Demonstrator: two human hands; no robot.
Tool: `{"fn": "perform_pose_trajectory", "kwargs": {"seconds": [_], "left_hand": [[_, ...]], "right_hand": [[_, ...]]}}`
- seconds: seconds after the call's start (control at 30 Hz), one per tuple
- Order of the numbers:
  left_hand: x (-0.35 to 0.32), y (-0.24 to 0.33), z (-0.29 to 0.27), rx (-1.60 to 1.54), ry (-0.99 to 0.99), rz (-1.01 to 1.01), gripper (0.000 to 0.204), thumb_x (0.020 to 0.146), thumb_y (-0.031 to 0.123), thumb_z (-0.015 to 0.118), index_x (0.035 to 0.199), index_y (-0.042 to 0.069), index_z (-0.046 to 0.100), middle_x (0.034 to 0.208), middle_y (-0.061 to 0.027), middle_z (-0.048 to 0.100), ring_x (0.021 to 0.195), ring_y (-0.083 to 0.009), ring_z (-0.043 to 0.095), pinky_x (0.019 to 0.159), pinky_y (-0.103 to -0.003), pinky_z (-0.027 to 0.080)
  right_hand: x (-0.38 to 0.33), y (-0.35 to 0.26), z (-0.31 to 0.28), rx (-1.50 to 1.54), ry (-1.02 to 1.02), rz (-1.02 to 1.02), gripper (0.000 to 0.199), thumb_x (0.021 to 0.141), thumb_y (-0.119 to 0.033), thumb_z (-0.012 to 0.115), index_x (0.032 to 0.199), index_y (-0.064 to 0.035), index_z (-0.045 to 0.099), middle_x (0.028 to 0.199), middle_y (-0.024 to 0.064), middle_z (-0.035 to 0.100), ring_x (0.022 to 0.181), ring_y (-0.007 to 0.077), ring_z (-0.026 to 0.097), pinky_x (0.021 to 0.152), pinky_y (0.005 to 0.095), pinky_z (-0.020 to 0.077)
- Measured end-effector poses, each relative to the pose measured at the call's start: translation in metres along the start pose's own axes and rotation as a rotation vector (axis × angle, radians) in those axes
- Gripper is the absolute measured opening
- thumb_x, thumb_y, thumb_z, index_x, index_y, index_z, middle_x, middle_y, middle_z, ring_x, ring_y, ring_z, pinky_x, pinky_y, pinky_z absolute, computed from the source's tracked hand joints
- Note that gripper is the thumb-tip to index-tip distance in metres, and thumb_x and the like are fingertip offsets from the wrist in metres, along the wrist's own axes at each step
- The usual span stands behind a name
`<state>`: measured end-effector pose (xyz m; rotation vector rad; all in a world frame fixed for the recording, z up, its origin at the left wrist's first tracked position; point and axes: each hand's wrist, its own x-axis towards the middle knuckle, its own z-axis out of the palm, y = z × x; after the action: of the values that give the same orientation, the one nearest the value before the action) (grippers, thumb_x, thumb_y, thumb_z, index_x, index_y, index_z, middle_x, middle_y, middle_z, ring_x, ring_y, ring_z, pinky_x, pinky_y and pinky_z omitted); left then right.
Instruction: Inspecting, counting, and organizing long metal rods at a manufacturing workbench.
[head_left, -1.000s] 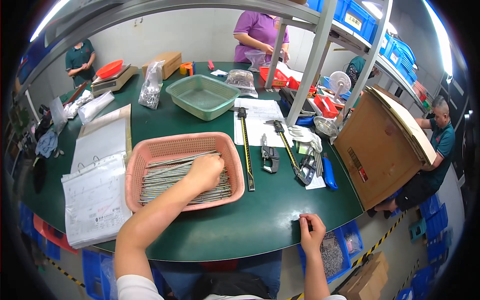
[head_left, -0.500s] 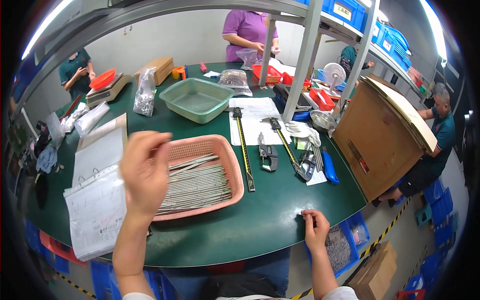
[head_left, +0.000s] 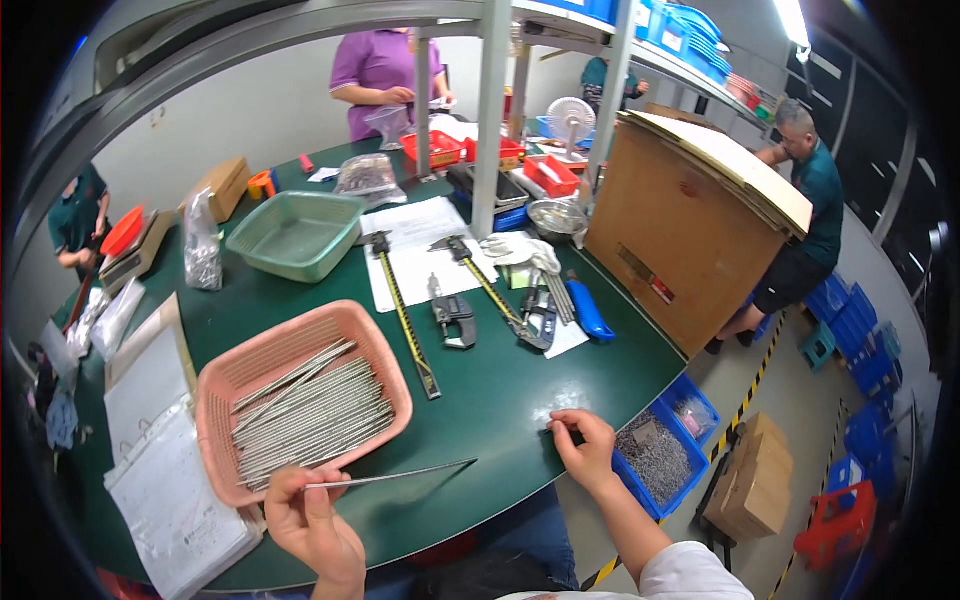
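Note:
My left hand (head_left: 315, 525) pinches one end of a thin metal rod (head_left: 415, 473), which points right above the green table (head_left: 460, 420). Just behind that hand lies a pink plastic basket (head_left: 402, 400) with many similar metal rods (head_left: 325, 415) inside, most side by side and a few crossing on top. My right hand (head_left: 585, 450) hovers by the table's front right edge, thumb and fingers pressed together. Whatever its fingertips hold is too small to make out.
Two calipers (head_left: 405, 325) (head_left: 485, 285) and a micrometer (head_left: 455, 320) lie beyond my hands. A green basket (head_left: 300, 265) stands behind, an open binder (head_left: 165, 490) at left. A cardboard box (head_left: 680, 240) borders the right side; blue bins (head_left: 660, 470) sit below the edge. Other people work around.
My left hand has come down toward the table's front edge and now shows a metal rod in its fingers. My right hand stays pinched. The view has swung to the right.

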<state>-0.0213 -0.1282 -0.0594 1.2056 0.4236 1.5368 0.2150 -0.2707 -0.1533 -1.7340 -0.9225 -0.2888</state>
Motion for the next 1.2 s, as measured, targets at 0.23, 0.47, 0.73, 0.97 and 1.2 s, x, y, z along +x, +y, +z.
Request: {"fn": "perform_pose_trajectory", "kwargs": {"seconds": [0.23, 0.47, 0.73, 0.97, 1.2], "left_hand": [[-0.026, -0.019, -0.043, 0.289, 0.069, -0.272, 0.008, 0.083, 0.004, 0.055, 0.089, 0.000, 0.054, 0.084, -0.0063, 0.055, 0.075, -0.0130, 0.056, 0.062, -0.022, 0.047], [-0.039, -0.029, -0.062, 0.616, -0.313, -0.301, 0.009, 0.072, -0.004, 0.060, 0.080, -0.002, 0.058, 0.076, -0.0075, 0.055, 0.061, -0.0103, 0.054, 0.051, -0.021, 0.044], [-0.030, -0.022, -0.049, 0.817, -0.502, -0.298, 0.009, 0.070, -0.001, 0.062, 0.077, 0.002, 0.059, 0.071, -0.0065, 0.054, 0.056, -0.0141, 0.054, 0.047, -0.024, 0.042], [-0.036, -0.032, -0.046, 0.915, -0.532, -0.130, 0.007, 0.068, 0.008, 0.066, 0.074, 0.007, 0.061, 0.068, -0.0040, 0.055, 0.057, -0.0176, 0.056, 0.052, -0.029, 0.043], [-0.037, -0.035, -0.041, 0.961, -0.533, -0.065, 0.006, 0.068, 0.008, 0.065, 0.071, 0.008, 0.060, 0.066, -0.0029, 0.054, 0.057, -0.0189, 0.054, 0.051, -0.030, 0.042]], "right_hand": [[0.002, -0.008, -0.002, -0.006, 0.019, -0.018, 0.011, 0.069, -0.003, 0.066, 0.080, -0.0046, 0.064, 0.067, 0.0076, 0.062, 0.057, 0.0163, 0.059, 0.052, 0.0256, 0.0456], [0.001, -0.003, -0.001, 0.016, 0.001, 0.044, 0.003, 0.074, -0.004, 0.061, 0.075, -0.0019, 0.062, 0.067, 0.0078, 0.062, 0.057, 0.0168, 0.059, 0.054, 0.0257, 0.0459], [-0.002, 0.001, 0.002, -0.011, 0.002, 0.041, 0.003, 0.074, -0.004, 0.059, 0.075, -0.0013, 0.061, 0.065, 0.0078, 0.061, 0.057, 0.0160, 0.059, 0.054, 0.0249, 0.0458], [0.001, -0.002, -0.002, 0.015, -0.018, -0.006, 0.005, 0.074, -0.003, 0.056, 0.073, -0.0013, 0.061, 0.065, 0.0079, 0.061, 0.056, 0.0171, 0.058, 0.053, 0.0251, 0.0448], [0.000, 0.000, 0.000, -0.008, 0.002, -0.016, 0.001, 0.070, -0.002, 0.060, 0.070, -0.0024, 0.060, 0.064, 0.0078, 0.060, 0.056, 0.0169, 0.057, 0.052, 0.0255, 0.0437]]}}
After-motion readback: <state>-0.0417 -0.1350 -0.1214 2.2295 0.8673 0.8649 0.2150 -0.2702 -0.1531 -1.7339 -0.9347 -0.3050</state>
